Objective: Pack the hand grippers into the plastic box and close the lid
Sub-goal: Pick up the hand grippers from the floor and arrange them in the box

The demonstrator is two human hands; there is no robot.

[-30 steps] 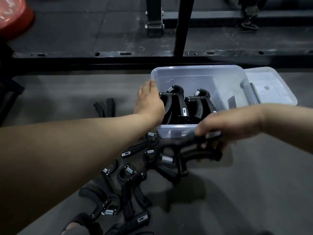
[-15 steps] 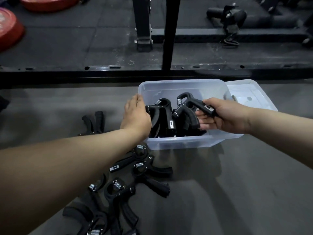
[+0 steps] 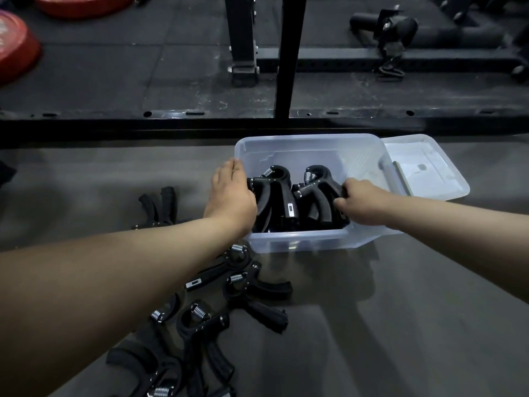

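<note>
A clear plastic box (image 3: 315, 144) stands on the grey floor mat with several black hand grippers (image 3: 276, 196) upright inside it. My left hand (image 3: 232, 196) rests over the box's left wall, touching the leftmost grippers. Inside the box on the right, my right hand (image 3: 360, 202) curls its fingers round the handle of the rightmost hand gripper (image 3: 317, 193). The clear lid (image 3: 423, 167) lies flat beside the box on its right. Several loose hand grippers (image 3: 252, 290) lie on the floor in front of the box on the left.
One more gripper (image 3: 159, 204) lies apart on the floor to the left. A black rack frame (image 3: 289, 53) and floor rail run behind the box. Red weight plates (image 3: 14, 44) sit at the far left, and a black attachment (image 3: 392, 32) at the far right.
My right hand lifted a gripper from the floor pile, carried it into the box and lowered it beside the others. The left hand stayed at the box's left side.
</note>
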